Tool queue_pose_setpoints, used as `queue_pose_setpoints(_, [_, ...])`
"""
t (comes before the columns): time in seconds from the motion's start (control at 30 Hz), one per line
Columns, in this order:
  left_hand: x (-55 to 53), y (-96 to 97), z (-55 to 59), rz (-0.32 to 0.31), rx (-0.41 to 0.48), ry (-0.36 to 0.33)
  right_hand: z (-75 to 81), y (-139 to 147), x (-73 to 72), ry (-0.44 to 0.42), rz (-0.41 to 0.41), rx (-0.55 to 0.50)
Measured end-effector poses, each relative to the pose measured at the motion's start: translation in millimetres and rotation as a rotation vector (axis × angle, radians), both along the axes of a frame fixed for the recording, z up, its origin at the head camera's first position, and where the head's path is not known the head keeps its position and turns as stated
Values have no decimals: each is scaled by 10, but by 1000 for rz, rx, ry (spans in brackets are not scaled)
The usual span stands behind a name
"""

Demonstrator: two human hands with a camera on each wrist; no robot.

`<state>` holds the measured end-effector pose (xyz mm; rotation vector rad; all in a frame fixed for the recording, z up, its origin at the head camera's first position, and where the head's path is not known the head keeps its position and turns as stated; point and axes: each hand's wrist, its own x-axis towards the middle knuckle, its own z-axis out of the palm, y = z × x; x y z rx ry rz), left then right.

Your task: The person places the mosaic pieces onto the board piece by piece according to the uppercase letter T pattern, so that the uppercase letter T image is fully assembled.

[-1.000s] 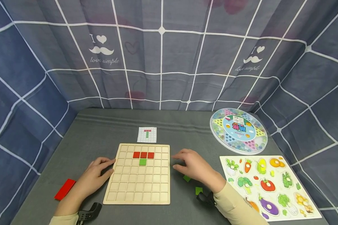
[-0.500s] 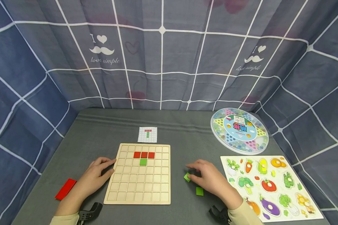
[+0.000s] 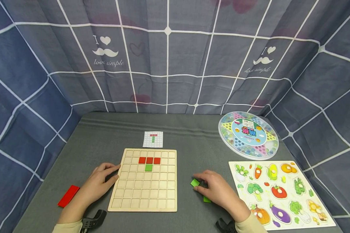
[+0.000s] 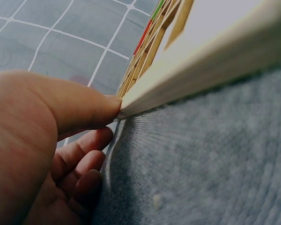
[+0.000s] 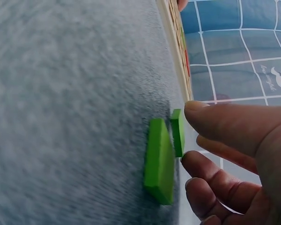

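Observation:
A pale wooden grid board (image 3: 143,194) lies on the table with three red square tiles (image 3: 149,160) in a row and one green square tile (image 3: 148,167) under the middle one. My left hand (image 3: 97,181) touches the board's left edge with thumb and fingertips; in the left wrist view the thumb (image 4: 79,103) presses the board's side. To the board's right, my right hand (image 3: 217,189) has thumb and forefinger at opposite edges of a loose green tile (image 3: 194,182), pinching it at table level. A second green tile (image 5: 159,164) lies nearer, partly hidden by the right hand in the head view.
A small pattern card (image 3: 153,139) lies behind the board. A red block (image 3: 68,196) lies left of my left forearm. At right are a round board game box (image 3: 249,135) and a vegetable puzzle board (image 3: 282,195). A grid-patterned curtain (image 3: 180,64) surrounds the table.
My right hand has moved right and down from beside the board to the loose green tile, and its thumb and forefinger have closed around it. The left hand stays at the board's edge.

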<state>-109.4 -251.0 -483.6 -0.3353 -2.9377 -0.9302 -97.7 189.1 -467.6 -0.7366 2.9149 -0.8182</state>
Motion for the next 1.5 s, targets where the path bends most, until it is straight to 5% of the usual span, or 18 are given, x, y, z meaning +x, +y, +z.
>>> queue_pose_setpoints(0.93, [17,0,13,4,-1,-8,20,-144,-70,74,-38,74])
queue_pose_setpoints(1.5, [25,-11,34,-14,6,-18,133,-690,-322,103,117,35])
